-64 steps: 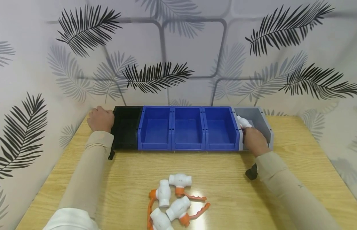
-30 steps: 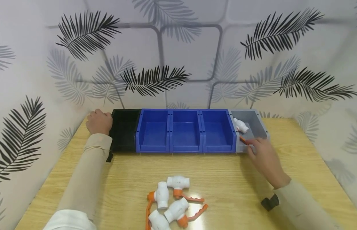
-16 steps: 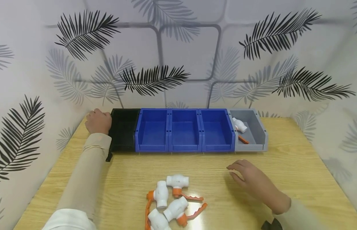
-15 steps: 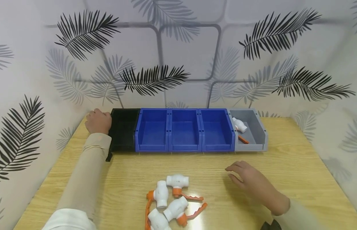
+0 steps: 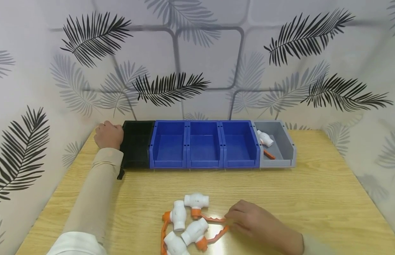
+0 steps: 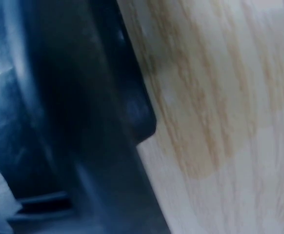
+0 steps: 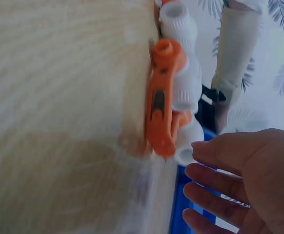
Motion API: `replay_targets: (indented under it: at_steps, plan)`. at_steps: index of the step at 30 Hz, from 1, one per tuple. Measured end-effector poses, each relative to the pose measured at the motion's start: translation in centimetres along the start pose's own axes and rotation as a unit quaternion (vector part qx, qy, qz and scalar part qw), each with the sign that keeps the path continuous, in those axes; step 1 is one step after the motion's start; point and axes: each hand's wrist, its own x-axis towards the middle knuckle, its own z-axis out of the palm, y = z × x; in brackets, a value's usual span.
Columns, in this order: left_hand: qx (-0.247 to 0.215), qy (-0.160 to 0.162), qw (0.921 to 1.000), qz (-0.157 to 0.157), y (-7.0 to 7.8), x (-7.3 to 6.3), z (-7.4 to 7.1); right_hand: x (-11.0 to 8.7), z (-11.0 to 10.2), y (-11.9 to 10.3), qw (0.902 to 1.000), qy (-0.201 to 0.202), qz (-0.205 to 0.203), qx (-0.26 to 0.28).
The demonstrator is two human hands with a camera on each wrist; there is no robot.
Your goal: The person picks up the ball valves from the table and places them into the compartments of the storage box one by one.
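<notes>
Several white ball valves with orange lever handles lie in a cluster at the front of the table, among them an upper valve [image 5: 197, 202], a left valve [image 5: 179, 216] and a middle valve [image 5: 195, 231]. My right hand [image 5: 261, 226] is right at their handle tips, palm down. In the right wrist view its fingers [image 7: 213, 183] are loosely spread, and an orange handle [image 7: 160, 109] shows beside them. My left hand [image 5: 109, 135] rests against the outer left side of the black bin [image 5: 137, 164]; its fingertips are hidden. Another ball valve [image 5: 265, 139] lies in the grey bin [image 5: 277, 163].
Three blue bins [image 5: 205, 163] stand in a row between the black and grey ones, along the back of the wooden table [image 5: 318, 184]. Behind them rises a wall [image 5: 210, 53] with a leaf pattern.
My right hand let go of the valve in the grey bin, drew back out, and moved down and left to the clustered handles. The left hand stays at the black bin.
</notes>
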Motion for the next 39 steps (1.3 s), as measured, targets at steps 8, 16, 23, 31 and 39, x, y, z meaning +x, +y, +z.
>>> replay_targets:
  at_steps: [8,16,23,31,39]
  plan:
    - [-0.003,-0.004,1.0,-0.003,0.0,-0.2,0.1,0.7,1.2,-1.5,0.9974,-0.039,-0.059,0.008]
    - [0.0,-0.027,0.9996,-0.002,0.1,-0.3,-0.5,0.7,2.0,-1.9,0.9964,-0.03,-0.075,-0.027]
    - [0.0,-0.019,0.9998,-0.001,0.3,-0.3,-0.6,0.9,2.8,-2.3,0.9948,-0.019,-0.097,-0.023]
    - [0.003,-0.024,0.9997,-0.007,0.2,-0.2,-0.6,1.3,3.5,-3.2,0.9934,-0.055,-0.094,-0.036]
    - [-0.001,-0.021,0.9998,-0.001,-0.1,-0.1,-0.4,1.4,3.5,-3.2,0.9947,-0.056,-0.083,-0.023]
